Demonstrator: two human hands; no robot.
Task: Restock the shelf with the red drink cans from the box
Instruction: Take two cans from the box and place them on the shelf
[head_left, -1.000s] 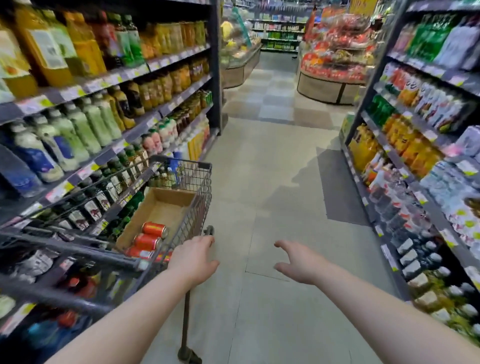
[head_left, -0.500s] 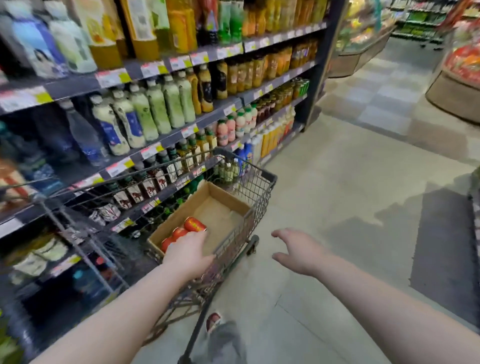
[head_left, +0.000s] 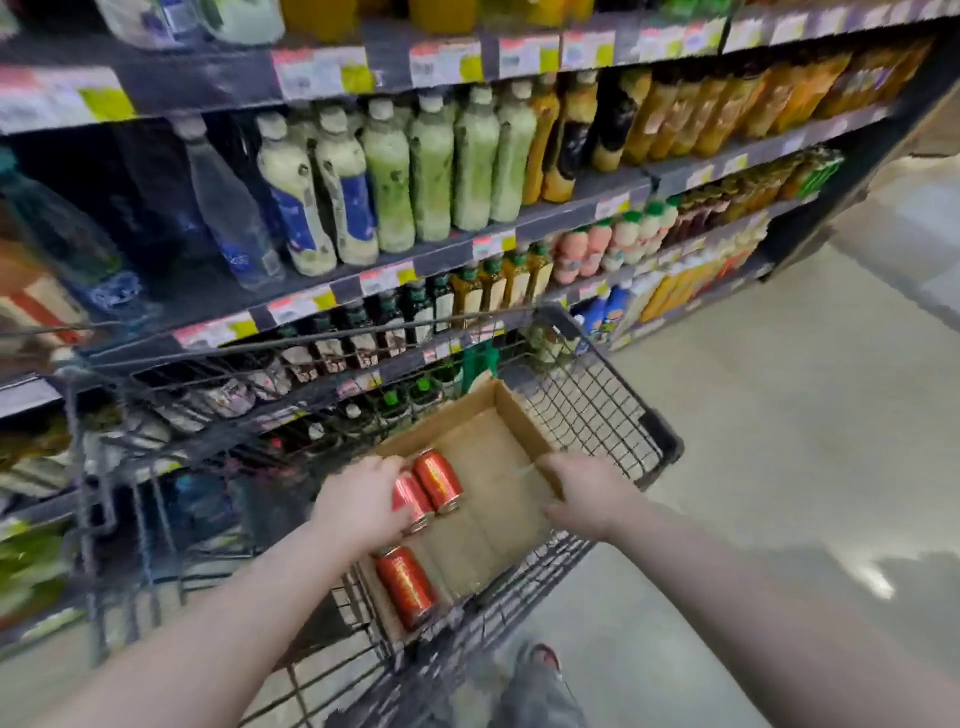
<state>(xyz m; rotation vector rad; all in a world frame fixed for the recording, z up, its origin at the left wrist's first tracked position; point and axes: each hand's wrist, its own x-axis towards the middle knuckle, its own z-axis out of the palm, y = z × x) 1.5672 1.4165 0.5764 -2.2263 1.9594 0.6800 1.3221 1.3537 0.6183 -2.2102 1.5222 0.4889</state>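
Reaching into the shallow brown cardboard box is where both hands are now. A second ago the view ran down the aisle, with my left hand at the rim of the black wire shopping cart and my right hand hanging open in the air. Since then the view has swung to face the dark metal shelf, and the box sits in the cart at lower centre of the frame. My left hand wraps the middle red can, fingers over it and thumb under, so I judge it gripped but not yet lifted. My right hand lies on the box's right wall; blur hides the fingertips, and I cannot tell whether they clasp the card or merely rest. The far red can lies touching the middle one, and the near red can lies apart, toward the bottom of the frame. That reads to me as a pick just begun, with three cans in sight still to shelve. The cans are glossy metal cylinders on their sides, likely to roll on the flat, matt card. The shelf holds pale green and orange plastic bottles behind paper price tags.
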